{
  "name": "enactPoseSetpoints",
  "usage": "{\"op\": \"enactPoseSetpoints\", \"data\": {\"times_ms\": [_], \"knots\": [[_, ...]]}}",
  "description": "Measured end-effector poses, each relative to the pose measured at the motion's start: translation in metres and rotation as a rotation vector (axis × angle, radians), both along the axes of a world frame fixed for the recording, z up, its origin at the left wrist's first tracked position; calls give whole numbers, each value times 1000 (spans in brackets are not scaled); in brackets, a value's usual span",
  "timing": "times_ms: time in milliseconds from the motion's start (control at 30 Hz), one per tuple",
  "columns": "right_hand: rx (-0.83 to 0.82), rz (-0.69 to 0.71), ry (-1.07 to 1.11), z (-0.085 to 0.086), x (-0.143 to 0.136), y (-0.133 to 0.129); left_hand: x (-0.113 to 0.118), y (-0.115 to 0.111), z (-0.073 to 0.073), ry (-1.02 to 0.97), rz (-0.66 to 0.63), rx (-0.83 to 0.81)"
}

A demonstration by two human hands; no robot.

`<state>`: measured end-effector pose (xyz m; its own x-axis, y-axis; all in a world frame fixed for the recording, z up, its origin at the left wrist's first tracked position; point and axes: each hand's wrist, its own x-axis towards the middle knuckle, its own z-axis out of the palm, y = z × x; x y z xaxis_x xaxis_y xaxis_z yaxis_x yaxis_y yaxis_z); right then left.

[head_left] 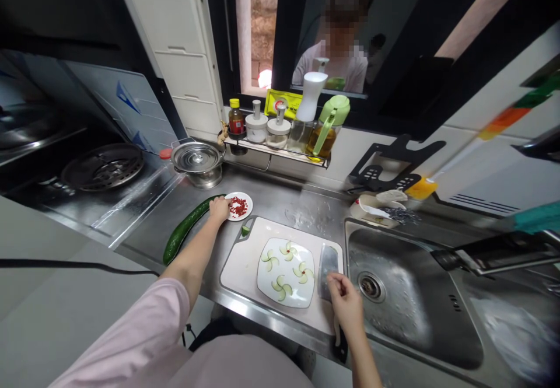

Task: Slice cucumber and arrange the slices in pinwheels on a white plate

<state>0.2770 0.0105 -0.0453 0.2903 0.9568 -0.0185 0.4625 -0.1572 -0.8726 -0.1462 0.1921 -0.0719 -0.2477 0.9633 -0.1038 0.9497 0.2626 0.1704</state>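
My left hand is closed, with its fingers bunched at the left rim of a small white plate that holds red chopped bits. Beside that hand lies a long green cucumber. My right hand hovers by a cleaver, thumb and fingers pinched together; whatever is between them is too small to make out. Between my hands, a white square plate sits on the cutting board. It bears several pinwheels of pale green slices, at least two with red centres.
A cucumber end lies at the board's upper left corner. The steel sink is on the right, a lidded steel pot at the back left. Above the counter, a rack carries jars and an oil bottle.
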Motion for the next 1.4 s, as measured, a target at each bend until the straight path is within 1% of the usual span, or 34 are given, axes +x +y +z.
{"op": "enactPoseSetpoints", "data": {"times_ms": [200, 433, 533, 600, 667, 733, 833, 900, 933, 1000, 1067, 1133, 1200, 1300, 1400], "knots": [[-19, -1, -24, -3, 1, -2, -2, 5, -6, 31, -31, -29], [-8, -2, -26, -4, 1, -3, 1, 5, -8, 26, -20, -27], [-21, -1, -1, -4, 1, -3, 3, 3, -6, -4, 13, 16], [-26, -7, 11, -4, 1, -4, 5, 1, -4, -64, 74, 92], [-27, -11, 11, -5, 0, -5, 11, 0, 0, -196, 165, 209], [-27, 7, 2, -6, -1, -5, 23, -2, 3, -405, 274, 365], [-22, 53, -17, -4, -6, -4, 52, -9, 7, -786, 420, 601], [-3, 80, -24, 1, -12, 0, 77, -18, 11, -1041, 450, 678], [12, 91, -25, 5, -15, 3, 90, -25, 13, -1156, 432, 679], [37, 133, -35, 17, -24, 10, 114, -42, 21, -1320, 336, 668], [68, 173, -55, 32, -35, 19, 133, -61, 32, -1414, 211, 597], [107, 230, -53, 49, -45, 26, 147, -80, 46, -1454, 78, 514], [155, 308, -58, 66, -56, 33, 156, -97, 62, -1450, -34, 461], [242, 402, -99, 89, -67, 37, 163, -115, 84, -1359, -204, 410], [313, 476, -160, 106, -74, 37, 166, -127, 100, -1234, -354, 384]]}}
